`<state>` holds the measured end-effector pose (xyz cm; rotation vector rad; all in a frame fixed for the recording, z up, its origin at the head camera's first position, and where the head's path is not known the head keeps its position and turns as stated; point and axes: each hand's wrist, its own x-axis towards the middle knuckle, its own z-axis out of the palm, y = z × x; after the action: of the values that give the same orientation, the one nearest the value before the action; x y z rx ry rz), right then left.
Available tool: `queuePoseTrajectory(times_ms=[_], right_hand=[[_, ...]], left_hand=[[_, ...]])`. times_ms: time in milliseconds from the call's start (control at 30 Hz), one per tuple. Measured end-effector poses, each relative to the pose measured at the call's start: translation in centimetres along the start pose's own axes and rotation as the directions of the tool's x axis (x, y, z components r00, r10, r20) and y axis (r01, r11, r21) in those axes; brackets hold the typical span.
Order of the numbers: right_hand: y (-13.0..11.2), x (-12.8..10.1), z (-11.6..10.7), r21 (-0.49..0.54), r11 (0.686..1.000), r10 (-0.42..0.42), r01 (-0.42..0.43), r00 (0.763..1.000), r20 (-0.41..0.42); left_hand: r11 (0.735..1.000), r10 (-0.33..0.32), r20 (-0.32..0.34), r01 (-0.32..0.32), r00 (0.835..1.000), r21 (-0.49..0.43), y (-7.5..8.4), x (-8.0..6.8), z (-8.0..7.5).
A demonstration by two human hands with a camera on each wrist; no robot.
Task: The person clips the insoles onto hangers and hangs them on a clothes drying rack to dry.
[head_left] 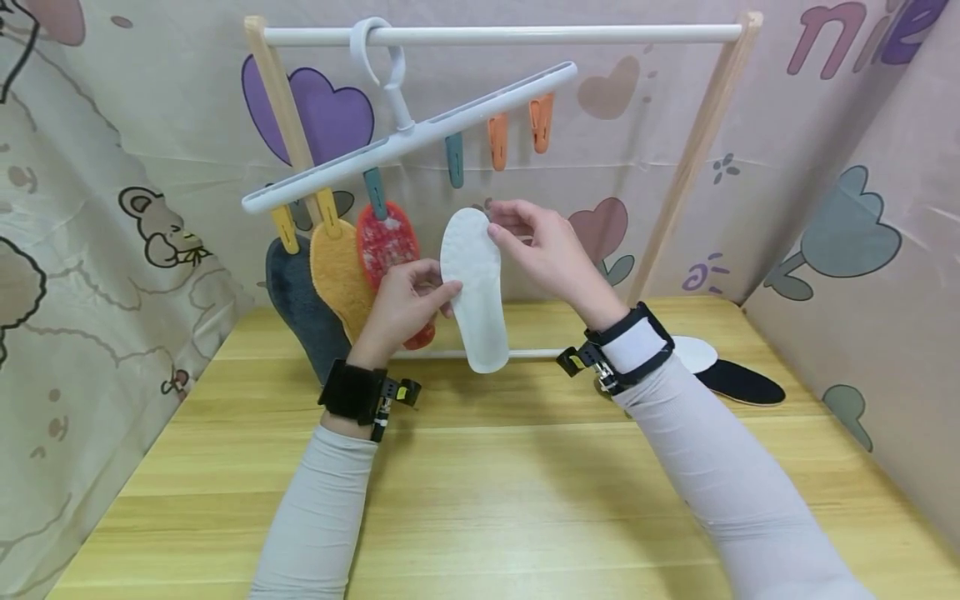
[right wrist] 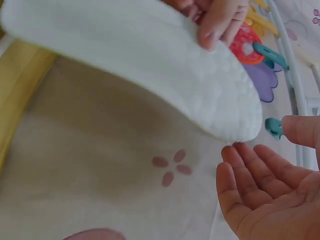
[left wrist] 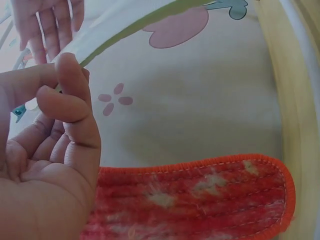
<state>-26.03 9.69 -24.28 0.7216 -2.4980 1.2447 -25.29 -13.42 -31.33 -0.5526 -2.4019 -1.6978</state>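
Observation:
A white insole [head_left: 480, 308] stands upright in front of the hanger. My left hand [head_left: 408, 304] pinches its left edge between thumb and fingers. Beside its upper right edge is my right hand [head_left: 543, 250]; in the right wrist view the fingers [right wrist: 252, 175] are spread at the toe end, thumb apart, and I cannot tell whether they touch it. Behind my left hand, a red insole [head_left: 386, 237] hangs from a teal clip [head_left: 375, 193]. A yellow insole [head_left: 337, 271] and a dark grey insole [head_left: 300, 300] hang from yellow clips [head_left: 327, 212] further left.
The white clip hanger [head_left: 442, 125] tilts, left end low, from the rack's white rail [head_left: 562, 34]. A teal clip [head_left: 454, 160] and two orange clips [head_left: 498, 142] hold nothing. On the wooden table [head_left: 480, 500], a white insole [head_left: 693, 352] and a black insole [head_left: 742, 383] lie at right.

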Motion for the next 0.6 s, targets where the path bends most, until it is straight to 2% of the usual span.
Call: queuePoseTrajectory(times_ms=[233, 600], right_hand=[[-1.6, 1.9, 0.4, 0.031, 1.000, -0.002, 0.001, 1.000, 0.022], [-4.0, 5.2, 0.8, 0.127, 0.990, 0.057, -0.064, 0.997, 0.061]], left_hand=[[1.000, 0.003, -0.017, -0.003, 1.000, -0.007, -0.1, -0.1, -0.5], [1.000, -0.029, -0.011, 0.029, 1.000, 0.010, -0.2, 0.1, -0.7]])
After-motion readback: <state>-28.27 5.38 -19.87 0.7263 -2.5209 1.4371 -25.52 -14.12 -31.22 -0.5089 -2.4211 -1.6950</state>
